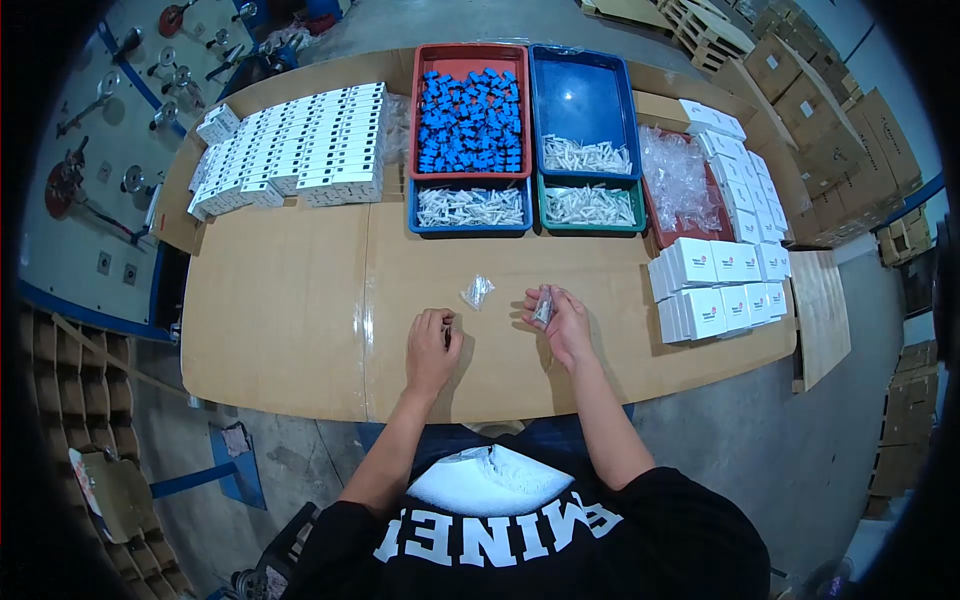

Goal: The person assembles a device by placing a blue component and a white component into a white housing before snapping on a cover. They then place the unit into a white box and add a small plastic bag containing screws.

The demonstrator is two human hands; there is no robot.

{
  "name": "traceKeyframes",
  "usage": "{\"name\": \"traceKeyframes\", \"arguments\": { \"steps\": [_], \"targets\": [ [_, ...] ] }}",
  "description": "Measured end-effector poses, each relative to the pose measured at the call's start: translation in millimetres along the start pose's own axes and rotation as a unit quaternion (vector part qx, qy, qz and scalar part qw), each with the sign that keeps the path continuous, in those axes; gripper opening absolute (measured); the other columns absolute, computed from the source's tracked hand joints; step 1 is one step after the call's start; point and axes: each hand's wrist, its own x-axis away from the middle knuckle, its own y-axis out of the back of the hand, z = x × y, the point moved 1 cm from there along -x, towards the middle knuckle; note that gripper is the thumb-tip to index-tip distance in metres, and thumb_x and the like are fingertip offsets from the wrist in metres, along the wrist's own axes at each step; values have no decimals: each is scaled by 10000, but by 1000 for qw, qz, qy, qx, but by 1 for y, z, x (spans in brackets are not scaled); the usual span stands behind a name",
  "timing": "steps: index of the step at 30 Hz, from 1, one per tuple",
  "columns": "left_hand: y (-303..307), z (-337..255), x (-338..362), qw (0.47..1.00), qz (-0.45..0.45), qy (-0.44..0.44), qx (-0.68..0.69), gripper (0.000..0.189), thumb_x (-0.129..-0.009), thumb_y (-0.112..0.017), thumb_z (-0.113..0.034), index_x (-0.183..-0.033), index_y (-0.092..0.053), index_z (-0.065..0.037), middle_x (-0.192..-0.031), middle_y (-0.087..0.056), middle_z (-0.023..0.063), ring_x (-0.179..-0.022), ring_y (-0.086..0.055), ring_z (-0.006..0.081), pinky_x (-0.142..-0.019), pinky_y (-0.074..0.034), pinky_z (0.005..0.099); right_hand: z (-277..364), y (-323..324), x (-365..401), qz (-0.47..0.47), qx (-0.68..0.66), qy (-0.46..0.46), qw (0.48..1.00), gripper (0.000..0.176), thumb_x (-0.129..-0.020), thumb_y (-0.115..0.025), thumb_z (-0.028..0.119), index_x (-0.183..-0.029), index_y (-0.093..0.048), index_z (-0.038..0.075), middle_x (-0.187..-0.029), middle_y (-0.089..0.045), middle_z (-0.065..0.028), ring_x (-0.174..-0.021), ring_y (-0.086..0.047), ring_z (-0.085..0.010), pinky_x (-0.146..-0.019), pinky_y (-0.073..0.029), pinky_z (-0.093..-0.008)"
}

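Note:
My right hand is turned palm up, its fingers curled around a small clear packet with greyish contents too small to name. Beside it on the cardboard-covered table lies a clear plastic bag holding thin whitish pieces. To the left of that bag, my left hand has its fingers closed, back of the hand up. Something small and dark shows at its fingers, but I cannot make out what it is.
Ahead are a red tray of blue plastic pieces and blue and green trays of white plugs. White boxes stand in rows at left, more white boxes at right, by clear bags.

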Motion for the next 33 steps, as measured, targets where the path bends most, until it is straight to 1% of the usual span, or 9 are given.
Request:
{"name": "traceKeyframes", "arguments": {
  "steps": [3, 12, 14, 20, 24, 26, 30, 32, 33],
  "targets": [
    [0, -1, 0, 1000, -2, -4, 1, 212, -866, -666, -56, -1071, -637, -8, -1005, -635, 142, -973, -628, 326, -881, -518, 445, -7, 8, -5, -14, 22, -18, 1000, 296, -1109, -534, 249, -1236, -591, -12, -1219, -711, -229, -1034, -736, -297, -828, -647, -431],
    [1, -1, 0, 1000, -1, -3, 3, 212, -867, -679, -49, -1071, -637, -7, -1005, -638, 141, -976, -635, 320, -885, -523, 442, 11, -2, 2, 25, 16, 20, 999, 377, -1097, -532, 218, -1354, -589, -52, -1291, -687, -232, -1105, -716, -293, -927, -637, -435],
    [1, -1, -1, 1000, -1, -3, 1, 213, -865, -683, -47, -1069, -637, -8, -1003, -637, 139, -975, -635, 321, -885, -523, 442, 18, -7, 5, 35, 11, 17, 999, 351, -1082, -561, 231, -1285, -622, -50, -1292, -696, -216, -1115, -720, -289, -879, -627, -410],
    [4, -4, -1, 1000, 2, 0, 4, 218, -863, -684, -50, -1073, -636, -13, -999, -635, 138, -978, -635, 320, -889, -525, 443, 18, 7, -17, 13, 22, 19, 999, 323, -1063, -574, 228, -1247, -681, -15, -1257, -739, -169, -1085, -737, -245, -834, -580, -349],
    [3, -2, -1, 1000, -4, -1, -4, 222, -864, -683, -50, -1078, -633, -14, -1003, -636, 138, -979, -637, 321, -889, -525, 444, 30, -4, -32, 29, 83, 27, 996, 317, -1052, -607, 249, -1222, -703, 0, -1214, -756, -159, -1081, -743, -241, -883, -597, -385],
    [3, -1, 0, 1000, -5, -23, -7, 226, -872, -663, -18, -1093, -623, 5, -1021, -637, 146, -956, -645, 309, -862, -544, 418, 38, -14, -41, 10, 156, 26, 987, 289, -1038, -640, 255, -1162, -736, 13, -1146, -781, -124, -1020, -757, -196, -848, -586, -348],
    [4, -4, 0, 1000, -9, -17, -10, 223, -872, -665, -14, -1090, -619, 7, -1016, -637, 146, -956, -646, 311, -859, -546, 417, 53, -32, -67, 10, 166, 26, 986, 298, -1029, -667, 260, -1199, -742, 27, -1095, -797, -65, -1017, -751, -135, -812, -542, -275],
    [5, -4, 0, 1000, -9, -24, -18, 222, -872, -669, -16, -1087, -617, 3, -1016, -637, 145, -955, -646, 312, -857, -546, 418, 59, -43, -84, -9, 202, 38, 979, 253, -974, -766, 270, -1074, -739, 40, -1057, -791, -61, -987, -758, -138, -781, -547, -282],
    [5, -4, 0, 999, -10, -24, -19, 222, -872, -669, -16, -1087, -617, 3, -1016, -637, 145, -955, -646, 312, -857, -546, 418, 60, -49, -92, -7, 202, 38, 979, 253, -974, -766, 270, -1074, -739, 40, -1057, -791, -61, -987, -758, -138, -781, -547, -282]
  ]
}}
